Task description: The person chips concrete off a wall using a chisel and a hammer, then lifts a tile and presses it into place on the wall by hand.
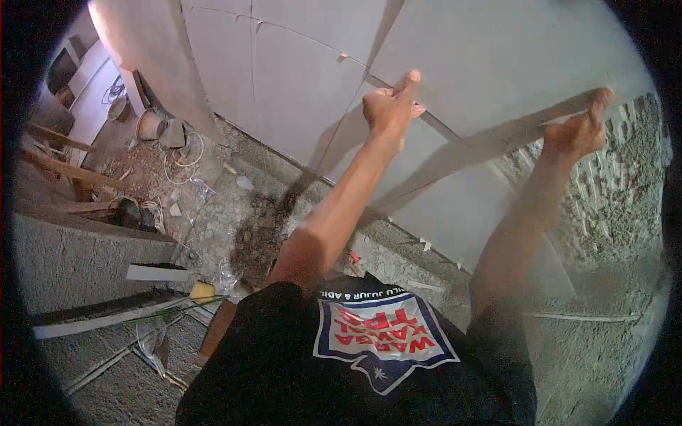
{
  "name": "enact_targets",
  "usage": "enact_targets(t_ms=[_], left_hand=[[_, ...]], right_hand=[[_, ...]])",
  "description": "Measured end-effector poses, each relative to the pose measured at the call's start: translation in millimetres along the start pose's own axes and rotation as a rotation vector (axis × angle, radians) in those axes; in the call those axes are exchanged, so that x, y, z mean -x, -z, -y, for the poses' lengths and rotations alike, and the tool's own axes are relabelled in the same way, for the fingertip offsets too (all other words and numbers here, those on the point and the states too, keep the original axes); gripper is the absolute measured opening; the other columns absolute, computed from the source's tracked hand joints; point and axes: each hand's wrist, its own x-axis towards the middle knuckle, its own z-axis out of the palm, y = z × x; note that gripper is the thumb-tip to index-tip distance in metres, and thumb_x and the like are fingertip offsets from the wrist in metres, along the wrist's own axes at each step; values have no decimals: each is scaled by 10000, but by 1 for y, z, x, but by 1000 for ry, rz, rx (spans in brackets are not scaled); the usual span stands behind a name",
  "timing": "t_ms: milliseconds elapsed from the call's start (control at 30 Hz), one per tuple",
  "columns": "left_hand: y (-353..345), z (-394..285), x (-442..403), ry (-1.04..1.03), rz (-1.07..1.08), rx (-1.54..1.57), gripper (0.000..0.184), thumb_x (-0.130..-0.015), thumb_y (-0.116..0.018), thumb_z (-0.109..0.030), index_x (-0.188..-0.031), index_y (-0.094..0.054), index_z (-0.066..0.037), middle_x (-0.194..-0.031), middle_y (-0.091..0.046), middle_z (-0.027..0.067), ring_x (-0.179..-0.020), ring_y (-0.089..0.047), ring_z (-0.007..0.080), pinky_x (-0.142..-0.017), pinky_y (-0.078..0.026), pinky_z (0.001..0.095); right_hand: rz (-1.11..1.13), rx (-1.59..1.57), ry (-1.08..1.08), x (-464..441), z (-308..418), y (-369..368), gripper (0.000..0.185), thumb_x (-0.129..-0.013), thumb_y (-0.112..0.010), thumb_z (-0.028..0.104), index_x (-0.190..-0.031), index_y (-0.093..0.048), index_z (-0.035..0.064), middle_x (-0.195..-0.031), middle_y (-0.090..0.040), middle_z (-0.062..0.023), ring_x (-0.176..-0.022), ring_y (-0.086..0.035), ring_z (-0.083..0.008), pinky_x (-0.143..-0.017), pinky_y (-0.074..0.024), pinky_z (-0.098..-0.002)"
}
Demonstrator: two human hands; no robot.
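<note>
My left hand [389, 110] is raised against the tiled wall, over the seam between large pale grey tiles [526, 57]. Its thumb points up along a tile face and the other fingers are curled; anything inside them is hidden. My right hand [579, 133] is held up farther right, where the tile meets rough, combed mortar [604, 192]. That thumb is also stretched upward with the fingers folded in, and I cannot make out what they hold. Long arm shadows fall across the lower tile [440, 184]. A small orange-red clip [343, 57] sticks out of a joint left of my left hand.
Rubble and scraps [256, 234] cover the floor along the wall's foot. A bucket [150, 124], loose cable [188, 153], wooden planks [71, 167] and a rough ledge [92, 263] lie on the left. A red-handled tool [354, 257] rests near my body, and a yellow sponge-like block [202, 290] sits nearby.
</note>
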Motion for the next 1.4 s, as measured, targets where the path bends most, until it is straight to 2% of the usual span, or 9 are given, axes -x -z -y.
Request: enact_targets(t_ms=[33, 200, 333, 400, 600, 1000, 1100, 1300, 1400], left_hand=[[-1, 3, -1, -11, -6, -6, 558, -832, -866, -434, -810, -596, 54, -756, -648, 136, -643, -715, 213, -623, -636, 312], [-9, -5, -1, -30, -8, -39, 530, -814, -874, -457, -715, -591, -20, -664, -633, 74, -600, -706, 196, -588, -627, 334], [-7, 0, -10, -47, 14, -73, 538, -828, -869, -422, -755, -598, 37, -702, -645, 120, -599, -704, 203, -575, -626, 317], [-7, -4, -9, -22, 49, -71, 588, -861, -851, -365, -878, -609, 170, -810, -673, 211, -650, -725, 239, -606, -645, 306], [0, -10, -2, -16, 67, -82, 569, -855, -858, -343, -860, -621, 174, -834, -694, 259, -706, -749, 267, -635, -654, 300], [1, -3, -7, -20, 69, -156, 473, -898, -810, -359, -807, -666, 82, -731, -704, 159, -608, -714, 186, -576, -622, 281], [15, -5, 6, -56, 205, -288, 430, -928, -762, -319, -909, -665, 99, -869, -727, 175, -809, -754, 229, -729, -627, 370], [40, 19, 8, -1008, -40, -1159, 580, -846, -652, -104, -1309, -460, 189, -1437, -426, 302, -1464, -281, 494, -1156, -276, 620], [32, 26, 10, -1018, -24, -1243, 725, -773, -665, -98, -1348, -376, 234, -1461, -308, 350, -1429, -201, 592, -1172, -202, 651]], right_hand=[[40, -16, 13, -3, -4, 7, 536, -949, -753, 321, -1293, -613, -66, -1355, -644, -91, -1185, -643, -231, -1054, -529, -420], [-87, -43, -89, -10, -3, 17, 567, -912, -798, 267, -1317, -597, -75, -1392, -613, -92, -1190, -630, -220, -1050, -531, -419], [-239, 50, -68, 0, 5, 2, 386, -892, -807, 345, -867, -660, -11, -873, -634, -52, -739, -574, -197, -672, -490, -405], [-204, 76, -16, -6, -3, 9, 376, -889, -809, 347, -844, -639, 15, -834, -603, -38, -717, -558, -194, -662, -475, -405], [-173, -29, -32, -2, 1, 3, 357, -893, -812, 340, -820, -628, 43, -786, -561, -9, -699, -546, -182, -666, -468, -371], [-171, 224, 20, -12, -16, 30, 305, -919, -784, 267, -981, -678, -12, -844, -641, -36, -721, -621, -172, -640, -519, -332], [-8, 419, 261, -46, -45, 77, 434, -960, -728, 346, -1066, -639, -66, -1032, -656, -107, -876, -644, -228, -761, -562, -369], [-29, 748, 273, -58, -4, 177, 507, -954, -719, 370, -1208, -634, -60, -1273, -650, -159, -1150, -617, -284, -1027, -513, -459], [143, 757, 291, -43, 56, 211, 614, -875, -795, 401, -1211, -627, -84, -1287, -654, -163, -1140, -632, -266, -1020, -522, -414]])
